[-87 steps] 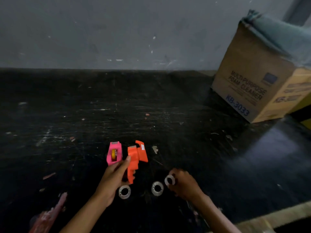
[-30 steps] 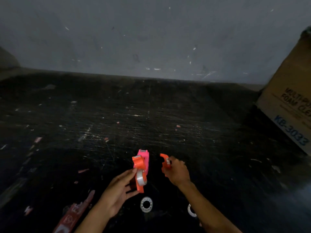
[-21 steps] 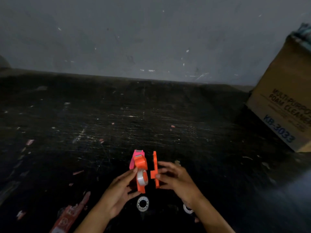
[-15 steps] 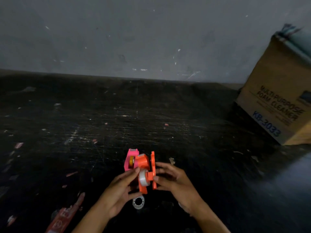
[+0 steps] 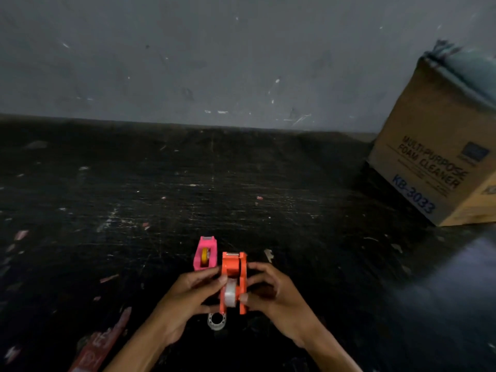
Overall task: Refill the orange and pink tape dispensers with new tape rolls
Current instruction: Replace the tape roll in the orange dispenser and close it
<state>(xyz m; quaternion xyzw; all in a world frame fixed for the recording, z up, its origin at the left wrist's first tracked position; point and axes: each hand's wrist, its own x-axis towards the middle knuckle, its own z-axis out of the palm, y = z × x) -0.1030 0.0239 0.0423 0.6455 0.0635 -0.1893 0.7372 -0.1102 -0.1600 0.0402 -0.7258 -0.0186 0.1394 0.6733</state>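
The orange tape dispenser [image 5: 233, 275] is held upright between both hands, low in the middle of the view. A white tape roll [image 5: 230, 294] sits inside it. My left hand [image 5: 188, 299] grips its left side, and my right hand [image 5: 271, 294] presses its orange side cover against the right side. The pink tape dispenser [image 5: 205, 254] stands on the dark floor just behind and to the left, with a yellowish core inside. A loose clear tape roll [image 5: 216, 321] lies flat on the floor right below the orange dispenser.
A cardboard box [image 5: 440, 157] marked foam cleaner stands at the right against the grey wall [image 5: 214, 63]. A reddish wrapper [image 5: 99, 347] lies at the lower left. The black floor [image 5: 241, 197] is scratched and flecked with scraps.
The right hand brought the orange side cover from apart on the right up against the dispenser body, where it now sits. The view shifted slightly left.
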